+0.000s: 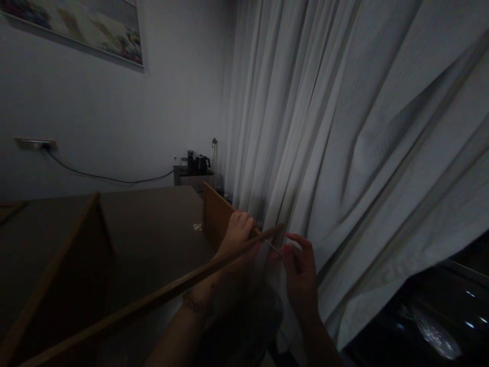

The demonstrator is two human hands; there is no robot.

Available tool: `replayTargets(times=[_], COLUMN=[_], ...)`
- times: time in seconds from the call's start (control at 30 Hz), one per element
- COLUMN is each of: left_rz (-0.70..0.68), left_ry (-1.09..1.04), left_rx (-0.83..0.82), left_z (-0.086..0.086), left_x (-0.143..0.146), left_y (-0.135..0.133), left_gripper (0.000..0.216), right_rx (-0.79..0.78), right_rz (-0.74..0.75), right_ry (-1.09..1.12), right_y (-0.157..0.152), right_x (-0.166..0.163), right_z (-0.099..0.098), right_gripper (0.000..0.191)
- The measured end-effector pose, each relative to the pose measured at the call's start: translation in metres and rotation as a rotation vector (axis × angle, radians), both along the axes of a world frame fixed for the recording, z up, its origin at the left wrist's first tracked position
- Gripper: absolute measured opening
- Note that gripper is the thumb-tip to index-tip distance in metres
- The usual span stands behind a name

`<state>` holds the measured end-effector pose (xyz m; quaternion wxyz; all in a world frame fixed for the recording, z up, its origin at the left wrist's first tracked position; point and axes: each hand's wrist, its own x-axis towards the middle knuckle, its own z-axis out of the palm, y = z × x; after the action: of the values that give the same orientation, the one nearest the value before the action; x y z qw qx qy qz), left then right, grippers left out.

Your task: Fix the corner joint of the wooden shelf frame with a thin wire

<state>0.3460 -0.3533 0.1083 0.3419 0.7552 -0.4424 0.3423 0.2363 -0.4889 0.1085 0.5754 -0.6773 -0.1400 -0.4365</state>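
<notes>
Loosely curled, the right hand pinches one thin rod at five o'clock. At six, the left hand curls over one wooden panel; one wooden bar slants toward eight.

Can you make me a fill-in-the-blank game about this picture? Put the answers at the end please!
1. The person's ____ hand holds a thin rod.
2. The person's other hand is on a panel made of ____.
3. The kettle in the background is coloured ____.
4. The bracelet is worn on the person's ____ arm.

Missing words, in order: right; wood; black; left.
</notes>
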Motion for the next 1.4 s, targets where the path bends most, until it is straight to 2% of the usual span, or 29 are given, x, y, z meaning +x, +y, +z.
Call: replayTargets(times=[0.1, 0.23, 0.47, 0.6, 0.7, 0.77, 0.93, 1.1, 1.2, 1.4], left_rz=[0.004, -0.005, 0.000, 0.005, -0.004, -0.009, 0.004, 0.018, 0.011, -0.001], left_ry=[-0.019, -0.010, 0.009, 0.023, 0.027, 0.021, 0.034, 0.036, 0.018, -0.007], left_rx=[-0.008, -0.010, -0.021, -0.018, -0.018, -0.020, 0.003, 0.008, -0.005, -0.027], left_z=[-0.001, -0.001, 0.001, 0.000, -0.001, 0.000, 0.000, -0.001, -0.003, -0.006], left_x=[0.002, 0.002, 0.000, 0.000, 0.000, -0.001, -0.001, 0.003, 0.004, 0.007], left_y=[0.000, -0.001, -0.002, -0.002, -0.002, -0.001, -0.001, -0.001, -0.001, -0.003], left_gripper=[0.022, 0.021, 0.022, 0.022, 0.022, 0.023, 0.022, 0.023, 0.025, 0.027], right_rx=[-0.025, -0.130, -0.522, -0.615, -0.560, -0.493, -0.294, -0.191, -0.121, -0.090], right_rz=[-0.069, -0.158, -0.273, -0.381, -0.428, -0.406, -0.283, -0.038, 0.119, 0.167], right_ry=[-0.034, -0.111, -0.344, -0.319, -0.215, -0.125, -0.024, 0.068, 0.143, 0.087], right_y=[-0.004, -0.016, -0.033, -0.033, -0.027, -0.022, -0.014, -0.011, -0.009, -0.012], right_x=[0.004, 0.009, 0.011, 0.006, 0.002, 0.000, -0.002, -0.001, 0.001, 0.009], right_z=[-0.011, -0.016, 0.007, 0.011, 0.008, 0.005, -0.001, 0.000, 0.001, -0.007], right_gripper=[0.008, 0.010, 0.013, 0.020, 0.034, 0.038, 0.018, 0.022, 0.033, 0.039])
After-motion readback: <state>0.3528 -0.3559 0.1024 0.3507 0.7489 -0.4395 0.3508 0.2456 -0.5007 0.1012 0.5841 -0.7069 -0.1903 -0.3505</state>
